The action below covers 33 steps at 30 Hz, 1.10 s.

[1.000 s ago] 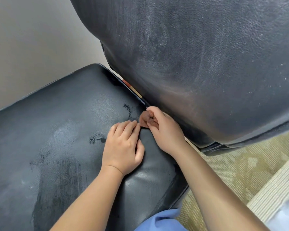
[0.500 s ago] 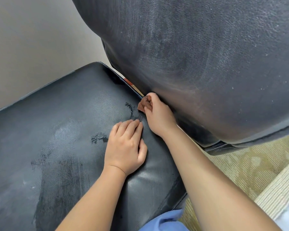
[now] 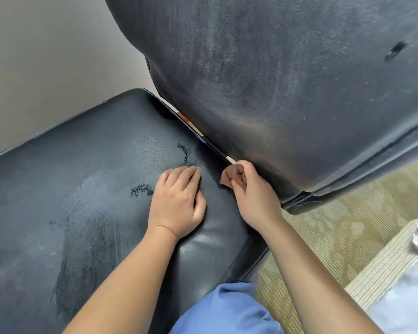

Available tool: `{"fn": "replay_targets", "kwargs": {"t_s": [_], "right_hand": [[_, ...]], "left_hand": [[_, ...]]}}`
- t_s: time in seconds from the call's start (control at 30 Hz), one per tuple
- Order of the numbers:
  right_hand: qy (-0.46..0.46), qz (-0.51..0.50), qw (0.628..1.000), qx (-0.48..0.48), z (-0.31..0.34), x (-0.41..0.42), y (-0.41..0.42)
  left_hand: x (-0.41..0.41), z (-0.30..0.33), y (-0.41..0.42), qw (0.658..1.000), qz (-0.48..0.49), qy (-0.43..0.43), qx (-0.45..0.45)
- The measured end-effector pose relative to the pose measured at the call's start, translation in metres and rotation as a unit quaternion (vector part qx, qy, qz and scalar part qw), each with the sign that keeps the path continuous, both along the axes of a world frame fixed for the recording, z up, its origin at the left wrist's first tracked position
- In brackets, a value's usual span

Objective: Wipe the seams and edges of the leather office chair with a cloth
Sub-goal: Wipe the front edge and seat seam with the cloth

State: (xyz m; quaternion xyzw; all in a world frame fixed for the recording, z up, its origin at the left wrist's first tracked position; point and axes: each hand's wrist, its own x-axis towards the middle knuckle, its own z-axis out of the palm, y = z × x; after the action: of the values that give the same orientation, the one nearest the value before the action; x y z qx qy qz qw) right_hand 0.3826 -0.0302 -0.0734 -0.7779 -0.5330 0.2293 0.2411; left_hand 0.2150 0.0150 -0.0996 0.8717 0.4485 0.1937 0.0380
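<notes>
Right hand point(image 3: 253, 191) pinched the brown cloth point(image 3: 232, 175) at the seat point(image 3: 58, 189)–backrest point(image 3: 287, 92) seam; left hand point(image 3: 176, 203), fingers straight, pressed the seat. Risk: small wad slipping into the gap.

one chair point(image 3: 275, 92), one cloth point(image 3: 231, 175), two hands point(image 3: 176, 203)

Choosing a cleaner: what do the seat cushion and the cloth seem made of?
Seat cushion: black leather or faux leather, semi-gloss, fine grain, with cracked, flaking patches. Cloth: soft brown fabric, matte, bunched in the right hand; weave too small to tell.
</notes>
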Motion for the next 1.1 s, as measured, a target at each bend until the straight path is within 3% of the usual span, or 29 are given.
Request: {"fn": "replay_targets", "kwargs": {"t_s": [0.33, 0.57, 0.9, 1.1], "right_hand": [[0.005, -0.048, 0.999, -0.002, -0.002, 0.008, -0.056], [0.035, -0.057, 0.998, 0.004, 0.001, 0.008, -0.066], [0.070, 0.058, 0.988, -0.124, 0.022, 0.035, -0.038], [0.070, 0.051, 0.987, -0.139, 0.027, 0.034, -0.036]], "left_hand": [[-0.003, 0.004, -0.020, 0.997, 0.028, 0.043, -0.066], [-0.005, 0.016, -0.042, 0.981, 0.026, 0.125, -0.143], [0.000, 0.041, -0.066, 0.941, -0.003, 0.247, -0.230], [0.000, 0.053, -0.061, 0.925, -0.016, 0.281, -0.257]]}}
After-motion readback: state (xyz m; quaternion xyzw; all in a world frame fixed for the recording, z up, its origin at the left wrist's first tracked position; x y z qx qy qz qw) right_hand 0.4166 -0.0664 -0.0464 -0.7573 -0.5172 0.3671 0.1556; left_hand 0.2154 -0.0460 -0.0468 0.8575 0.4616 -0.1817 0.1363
